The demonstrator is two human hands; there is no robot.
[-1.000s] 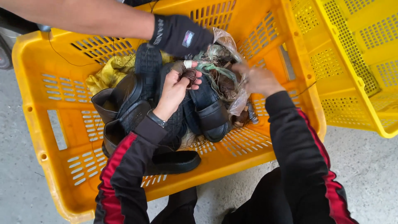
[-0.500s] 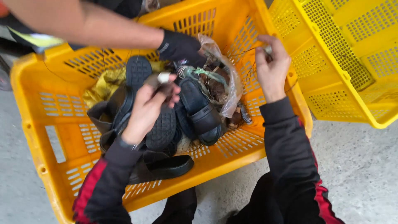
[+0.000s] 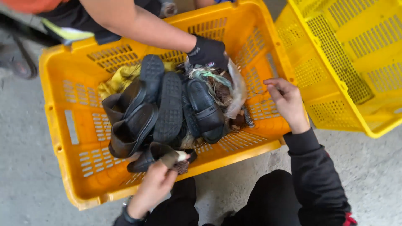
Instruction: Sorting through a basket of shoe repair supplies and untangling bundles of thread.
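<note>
A rough grey concrete floor is lying under everything, and a yellow slotted plastic crate is sitting on it, filling the middle of the view, with a second yellow crate just beside it at two o'clock. Inside the first crate, dark sandals and shoes are lying in a heap, with a yellow cloth at eleven o'clock of the heap and a clear plastic bag of tangled scraps at two o'clock. A co-worker's black-gloved hand is pressing on that bag from twelve o'clock. At six o'clock, the left hand is pinching a small pale-tipped brownish piece over the crate's near edge, fingers closed round it. At three o'clock, the right hand is hovering by the crate's right wall, fingertips curled together; whether it is holding anything I cannot tell.
</note>
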